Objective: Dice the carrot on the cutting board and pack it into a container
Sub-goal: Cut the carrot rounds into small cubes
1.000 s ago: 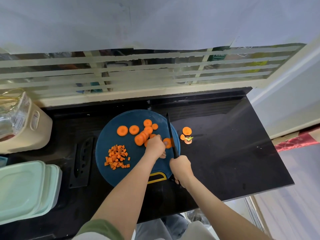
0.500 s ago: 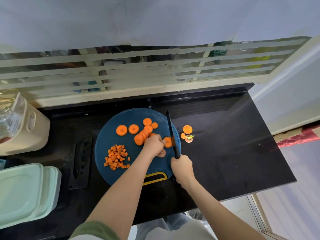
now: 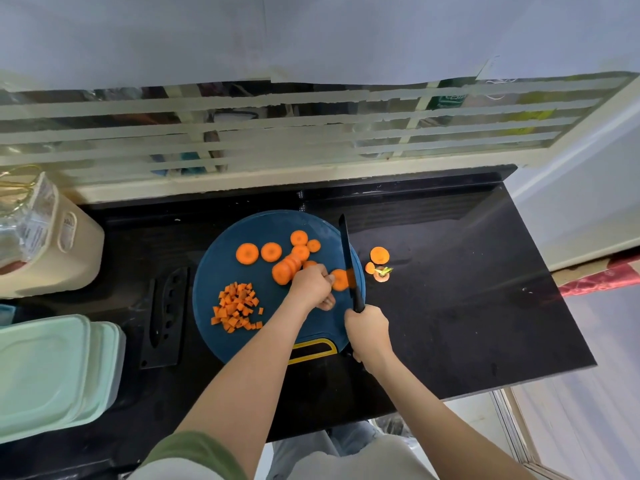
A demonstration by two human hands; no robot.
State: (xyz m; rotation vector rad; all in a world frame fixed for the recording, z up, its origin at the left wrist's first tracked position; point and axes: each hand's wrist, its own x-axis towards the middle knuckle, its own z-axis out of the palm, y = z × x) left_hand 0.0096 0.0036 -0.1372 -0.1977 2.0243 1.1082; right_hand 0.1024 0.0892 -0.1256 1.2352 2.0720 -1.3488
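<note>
Orange rounds (image 3: 270, 251) lie across the far half of the blue cutting board (image 3: 221, 265), with a diced pile (image 3: 237, 306) toward its left edge and a few scraps (image 3: 379, 255) off the board on the black worktop (image 3: 450, 306). My left hand (image 3: 311, 285) has its fingers (image 3: 327, 278) curled, pinning one carrot slice (image 3: 340, 280) near the board's right edge. My right hand (image 3: 369, 329) is wrapped round the handle of the knife (image 3: 347, 251), its blade at that slice. Carrot is stiff, light and likely to skid when wet, so I'd hold it flat side down, fingertips tucked back. Pale green containers (image 3: 52, 368) wait at the worktop's left edge.
</note>
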